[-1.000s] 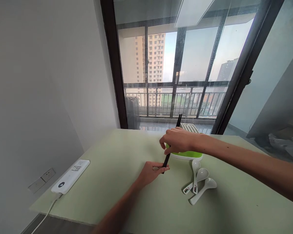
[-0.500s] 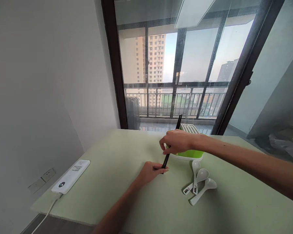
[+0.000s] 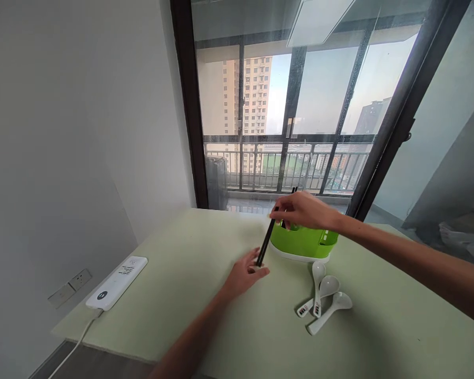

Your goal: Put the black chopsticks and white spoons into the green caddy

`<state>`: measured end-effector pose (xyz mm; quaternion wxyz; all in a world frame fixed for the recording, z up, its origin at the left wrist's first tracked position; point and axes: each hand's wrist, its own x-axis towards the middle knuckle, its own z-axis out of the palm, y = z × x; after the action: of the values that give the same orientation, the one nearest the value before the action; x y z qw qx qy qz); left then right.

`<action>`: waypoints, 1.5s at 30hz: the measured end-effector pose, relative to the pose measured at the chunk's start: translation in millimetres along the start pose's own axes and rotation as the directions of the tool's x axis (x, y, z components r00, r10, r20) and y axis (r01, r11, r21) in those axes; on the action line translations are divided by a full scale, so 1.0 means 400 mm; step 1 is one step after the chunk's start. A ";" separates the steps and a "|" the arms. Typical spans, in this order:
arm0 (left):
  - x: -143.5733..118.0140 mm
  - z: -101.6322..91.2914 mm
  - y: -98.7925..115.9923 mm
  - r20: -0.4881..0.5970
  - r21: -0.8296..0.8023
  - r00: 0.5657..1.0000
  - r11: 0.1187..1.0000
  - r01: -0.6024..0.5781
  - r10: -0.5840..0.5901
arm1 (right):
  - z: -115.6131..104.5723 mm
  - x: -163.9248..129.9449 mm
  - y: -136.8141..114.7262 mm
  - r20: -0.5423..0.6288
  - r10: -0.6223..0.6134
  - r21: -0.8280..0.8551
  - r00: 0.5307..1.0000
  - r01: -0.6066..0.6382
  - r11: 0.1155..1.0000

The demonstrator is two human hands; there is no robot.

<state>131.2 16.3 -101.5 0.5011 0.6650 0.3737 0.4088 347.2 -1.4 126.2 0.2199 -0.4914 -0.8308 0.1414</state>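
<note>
One white power strip on the surface, lower left. Then the left hand, below center, spread pretty loosely, with the black chopsticks' lower ends between thumb and fingers. Right hand, right of center, is pinching their upper ends, partly blocking a green holder; three white spoons lie piled lower right.

The green box looks like smooth plastic. The white spoons look shiny. The black chopsticks look smooth, the table dull.
</note>
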 end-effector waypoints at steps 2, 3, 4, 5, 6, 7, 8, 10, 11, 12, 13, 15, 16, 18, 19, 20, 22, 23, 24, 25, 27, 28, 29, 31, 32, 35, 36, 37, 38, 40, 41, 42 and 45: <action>0.015 -0.004 -0.009 -0.119 -0.059 0.993 0.998 -0.015 0.008 | -0.044 -0.002 0.007 -0.108 0.041 0.004 0.993 -0.041 0.999; 0.022 -0.008 -0.013 -0.177 -0.081 0.984 0.997 -0.012 -0.003 | -0.069 -0.003 0.012 -0.170 0.062 0.011 0.984 -0.061 0.998; 0.028 -0.013 -0.017 -0.227 -0.098 0.974 0.995 -0.001 -0.021 | -0.096 -0.004 0.017 -0.231 0.079 0.015 0.970 -0.077 0.997; 0.033 -0.018 -0.020 -0.274 -0.114 0.961 0.993 0.014 -0.045 | -0.122 -0.005 0.024 -0.296 0.089 0.011 0.951 -0.090 0.996; 0.037 -0.023 -0.023 -0.313 -0.127 0.947 0.991 0.034 -0.072 | -0.145 -0.005 0.032 -0.353 0.096 -0.007 0.931 -0.105 0.994; 0.038 -0.028 -0.025 -0.346 -0.139 0.933 0.989 0.056 -0.101 | -0.166 -0.005 0.042 -0.401 0.101 -0.033 0.910 -0.125 0.992; 0.038 -0.032 -0.026 -0.369 -0.152 0.921 0.985 0.077 -0.129 | -0.183 -0.004 0.054 -0.437 0.107 -0.062 0.893 -0.149 0.987; 0.035 -0.037 -0.026 -0.387 -0.169 0.908 0.980 0.102 -0.161 | -0.203 0.000 0.080 -0.469 0.120 -0.110 0.875 -0.193 0.975; 0.033 -0.038 -0.027 -0.391 -0.171 0.905 0.979 0.107 -0.167 | -0.205 0.004 0.093 -0.468 0.128 -0.128 0.875 -0.210 0.969; 0.031 -0.039 -0.027 -0.391 -0.169 0.905 0.980 0.107 -0.167 | -0.203 0.010 0.108 -0.456 0.134 -0.144 0.880 -0.222 0.964; 0.030 -0.040 -0.028 -0.392 -0.165 0.905 0.981 0.106 -0.164 | -0.197 0.017 0.122 -0.433 0.139 -0.160 0.890 -0.228 0.960; 0.029 -0.041 -0.031 -0.390 -0.160 0.907 0.982 0.101 -0.157 | -0.176 0.036 0.151 -0.367 0.151 -0.181 0.918 -0.230 0.956; 0.029 -0.041 -0.032 -0.387 -0.157 0.909 0.982 0.102 -0.156 | -0.163 0.047 0.165 -0.331 0.159 -0.186 0.930 -0.230 0.955; 0.031 -0.043 -0.036 -0.380 -0.150 0.912 0.983 0.103 -0.154 | -0.132 0.074 0.192 -0.276 0.178 -0.183 0.944 -0.234 0.955; 0.033 -0.044 -0.037 -0.376 -0.146 0.914 0.984 0.103 -0.151 | -0.116 0.089 0.205 -0.251 0.183 -0.183 0.951 -0.233 0.955; 0.034 -0.045 -0.038 -0.372 -0.142 0.916 0.985 0.102 -0.148 | -0.101 0.105 0.217 -0.229 0.186 -0.186 0.955 -0.230 0.955; 0.038 -0.046 -0.040 -0.369 -0.136 0.919 0.986 0.093 -0.137 | -0.070 0.135 0.241 -0.171 0.193 -0.185 0.966 -0.224 0.957; 0.039 -0.047 -0.040 -0.368 -0.133 0.920 0.987 0.088 -0.132 | -0.056 0.149 0.252 -0.142 0.206 -0.190 0.968 -0.231 0.954; 0.041 -0.048 -0.039 -0.367 -0.131 0.922 0.988 0.085 -0.128 | -0.044 0.161 0.262 -0.126 0.225 -0.204 0.966 -0.247 0.947; 0.042 -0.048 -0.039 -0.363 -0.128 0.924 0.988 0.083 -0.125 | -0.033 0.172 0.270 -0.128 0.245 -0.223 0.961 -0.269 0.937; 0.044 -0.049 -0.038 -0.351 -0.122 0.928 0.989 0.087 -0.125 | -0.020 0.187 0.282 -0.177 0.282 -0.261 0.943 -0.321 0.910; 0.045 -0.049 -0.038 -0.347 -0.119 0.929 0.989 0.089 -0.126 | -0.018 0.190 0.283 -0.221 0.288 -0.275 0.932 -0.343 0.898; 0.046 -0.049 -0.038 -0.345 -0.114 0.930 0.989 0.090 -0.125 | -0.019 0.191 0.282 -0.270 0.282 -0.289 0.921 -0.356 0.889; 0.047 -0.049 -0.038 -0.344 -0.109 0.931 0.990 0.093 -0.125 | -0.030 0.185 0.268 -0.357 0.226 -0.331 0.906 -0.349 0.877; 0.047 -0.049 -0.037 -0.341 -0.107 0.931 0.990 0.095 -0.126 | -0.038 0.178 0.256 -0.385 0.180 -0.366 0.905 -0.329 0.870; 0.046 -0.048 -0.036 -0.328 -0.112 0.935 0.989 0.099 -0.131 | -0.060 0.142 0.206 -0.305 0.026 -0.497 0.952 -0.183 0.848; 0.046 -0.048 -0.035 -0.326 -0.116 0.936 0.988 0.099 -0.132 | -0.061 0.125 0.187 -0.213 -0.023 -0.537 0.977 -0.097 0.838; 0.045 -0.047 -0.033 -0.324 -0.118 0.937 0.988 0.097 -0.131 | -0.060 0.104 0.171 -0.092 -0.075 -0.567 0.993 0.010 0.824; 0.044 -0.047 -0.032 -0.321 -0.119 0.938 0.988 0.096 -0.130 | -0.054 0.081 0.156 0.028 -0.122 -0.585 0.992 0.116 0.803; 0.041 -0.046 -0.028 -0.308 -0.112 0.943 0.989 0.095 -0.125 | -0.032 0.028 0.137 0.214 -0.175 -0.595 0.961 0.270 0.757; 0.040 -0.046 -0.026 -0.298 -0.104 0.947 0.990 0.094 -0.121 | -0.018 0.000 0.133 0.267 -0.177 -0.595 0.947 0.306 0.743; 0.038 -0.045 -0.025 -0.291 -0.096 0.949 0.991 0.095 -0.119 | -0.003 -0.029 0.134 0.309 -0.169 -0.595 0.936 0.329 0.734; 0.036 -0.044 -0.023 -0.277 -0.072 0.953 0.992 0.103 -0.119 | 0.036 -0.110 0.160 0.403 -0.088 -0.579 0.911 0.328 0.746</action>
<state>119.8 37.7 -105.0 0.4838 0.5636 0.4659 0.4808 406.8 -9.7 75.1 -0.0958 -0.4055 -0.9047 -0.0885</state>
